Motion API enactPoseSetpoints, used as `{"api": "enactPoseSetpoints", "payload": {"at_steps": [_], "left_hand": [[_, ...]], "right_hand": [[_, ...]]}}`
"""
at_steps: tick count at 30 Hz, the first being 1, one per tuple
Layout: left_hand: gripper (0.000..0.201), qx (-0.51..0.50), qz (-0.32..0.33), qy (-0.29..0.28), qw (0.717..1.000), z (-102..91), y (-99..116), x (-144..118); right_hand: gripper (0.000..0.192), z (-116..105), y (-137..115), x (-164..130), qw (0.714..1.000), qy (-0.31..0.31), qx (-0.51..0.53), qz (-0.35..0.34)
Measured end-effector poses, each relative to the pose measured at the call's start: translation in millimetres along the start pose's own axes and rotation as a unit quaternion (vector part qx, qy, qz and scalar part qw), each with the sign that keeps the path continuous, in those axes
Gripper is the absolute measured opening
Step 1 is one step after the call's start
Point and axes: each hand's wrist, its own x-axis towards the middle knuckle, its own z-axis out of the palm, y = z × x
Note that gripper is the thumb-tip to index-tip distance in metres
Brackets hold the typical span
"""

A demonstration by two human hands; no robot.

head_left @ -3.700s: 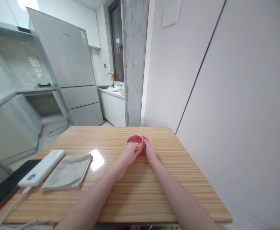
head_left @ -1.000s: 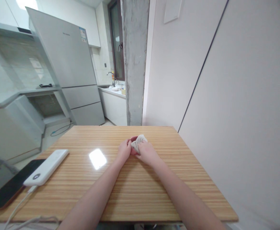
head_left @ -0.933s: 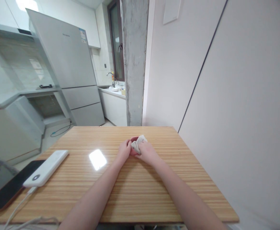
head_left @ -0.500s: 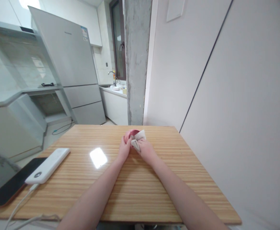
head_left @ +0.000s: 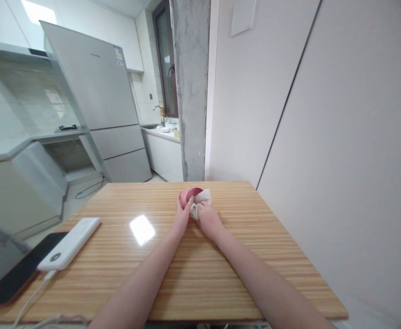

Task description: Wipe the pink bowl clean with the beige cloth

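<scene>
Hands meet near the far middle of the table (head_left: 221, 274), both bare forearms stretched out over the striped, glossy wood. The left hand (head_left: 182, 214) curls around the near side of a small round pink cup (head_left: 190, 193), fingers wrapped on its smooth wall, steadying it on the tabletop. The right hand (head_left: 207, 218) grips a soft, crumpled beige cloth (head_left: 200, 201), bunched into a wad and pressed against the cup's rim on the right side; part of the cloth pokes up above the knuckles. Whether the cloth reaches down inside the cup cannot be told from here.

Well apart, toward the left near corner, lies a white, rounded rectangular power bank (head_left: 68, 244) with a pale cable (head_left: 29, 299) trailing off the edge, and just beside it a flat dark phone (head_left: 15, 274). A bright patch of ceiling light (head_left: 141, 229) glints on the laminate between them and the hands. Beyond the table stand a rough concrete pillar (head_left: 191, 91) and a tall grey fridge (head_left: 97, 100).
</scene>
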Motion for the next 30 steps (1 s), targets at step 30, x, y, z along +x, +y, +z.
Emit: {"api": "enactPoseSetpoints", "payload": {"at_steps": [30], "left_hand": [[0.088,0.04,0.022,-0.044,0.998,-24.9,10.8,16.8]], "right_hand": [[0.019,-6.2,7.9,3.4,0.998,0.011,-0.05,-0.031]]}}
